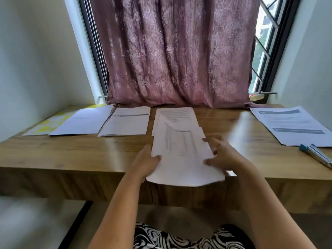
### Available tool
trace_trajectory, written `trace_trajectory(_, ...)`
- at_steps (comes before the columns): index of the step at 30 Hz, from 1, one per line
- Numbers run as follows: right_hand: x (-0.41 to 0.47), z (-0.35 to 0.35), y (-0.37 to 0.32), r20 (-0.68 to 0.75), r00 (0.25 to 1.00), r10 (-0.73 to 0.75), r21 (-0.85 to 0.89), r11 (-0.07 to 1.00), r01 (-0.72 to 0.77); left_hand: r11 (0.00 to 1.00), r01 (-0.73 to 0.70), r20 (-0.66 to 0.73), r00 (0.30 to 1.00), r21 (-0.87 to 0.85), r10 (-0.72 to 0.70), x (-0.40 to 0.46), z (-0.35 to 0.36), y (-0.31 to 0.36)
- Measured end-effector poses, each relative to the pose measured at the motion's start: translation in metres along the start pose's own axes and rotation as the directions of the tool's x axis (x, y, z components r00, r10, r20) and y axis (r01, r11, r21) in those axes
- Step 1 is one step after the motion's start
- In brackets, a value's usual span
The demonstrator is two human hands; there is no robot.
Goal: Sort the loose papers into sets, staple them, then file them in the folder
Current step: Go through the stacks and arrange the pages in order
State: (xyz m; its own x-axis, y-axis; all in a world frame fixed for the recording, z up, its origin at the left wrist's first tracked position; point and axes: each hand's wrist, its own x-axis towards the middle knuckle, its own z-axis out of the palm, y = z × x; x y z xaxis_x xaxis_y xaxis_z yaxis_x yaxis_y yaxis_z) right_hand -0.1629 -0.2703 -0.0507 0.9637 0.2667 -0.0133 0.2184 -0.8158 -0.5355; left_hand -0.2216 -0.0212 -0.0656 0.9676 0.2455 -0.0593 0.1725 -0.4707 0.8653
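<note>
Both hands grasp the paper stack (183,159) over the desk's (71,155) front edge: left hand (145,164), right hand (222,155); sheets white, blurred, fanned.

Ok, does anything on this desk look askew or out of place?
Only mildly. The white paper stack held by the left hand and right hand is fanned unevenly and overhangs the wooden desk's front edge. The blue-capped stapler lies diagonally at the right.

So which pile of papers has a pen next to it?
The paper pile at the far right of the desk. The blue-capped pen lies at its near corner; the other piles have none beside them.
</note>
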Motion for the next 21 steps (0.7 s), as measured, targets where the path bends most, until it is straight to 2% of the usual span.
trace_trajectory(2,0.004,0.006,-0.002,0.064,0.992,-0.105,-0.054,0.993,0.108,0.996,0.083,0.027,0.996,-0.007,-0.083,-0.001,0.000,-0.009)
trace_trajectory(5,0.017,0.006,-0.003,0.104,0.982,-0.158,0.007,0.987,0.158,0.986,0.140,0.084,0.986,0.087,-0.147,-0.001,-0.010,-0.006)
trace_trajectory(7,0.023,0.011,0.002,0.135,0.983,-0.128,-0.053,0.989,0.136,0.941,0.168,0.040,0.981,0.295,-0.188,0.000,-0.019,-0.001)
trace_trajectory(9,0.026,0.016,0.007,0.167,0.979,-0.120,-0.094,0.986,0.137,0.779,0.133,-0.102,0.991,0.613,-0.089,0.003,-0.024,0.005)
trace_trajectory(10,0.028,0.018,0.009,0.164,0.979,-0.123,-0.089,0.986,0.139,0.709,0.082,-0.141,0.990,0.701,0.025,0.007,-0.024,0.010)
trace_trajectory(11,0.029,0.017,0.009,0.156,0.980,-0.127,-0.075,0.987,0.140,0.690,-0.003,-0.135,0.980,0.724,0.146,0.014,-0.022,0.018)
trace_trajectory(13,0.034,0.013,0.007,0.158,0.980,-0.125,-0.074,0.988,0.138,0.721,-0.272,-0.005,0.934,0.637,0.356,0.040,-0.009,0.033)
trace_trajectory(15,0.044,0.008,0.005,0.176,0.980,-0.095,-0.100,0.988,0.114,0.660,-0.482,0.165,0.859,0.576,0.484,0.069,0.015,0.039)
trace_trajectory(18,0.059,-0.003,0.001,0.192,0.981,-0.014,0.012,1.000,0.012,0.628,-0.540,0.370,0.842,0.561,0.393,0.098,0.046,0.026)
trace_trajectory(21,0.084,-0.007,-0.001,0.136,0.990,-0.029,0.000,1.000,0.029,0.603,-0.553,0.388,0.833,0.575,0.393,0.118,0.053,0.014)
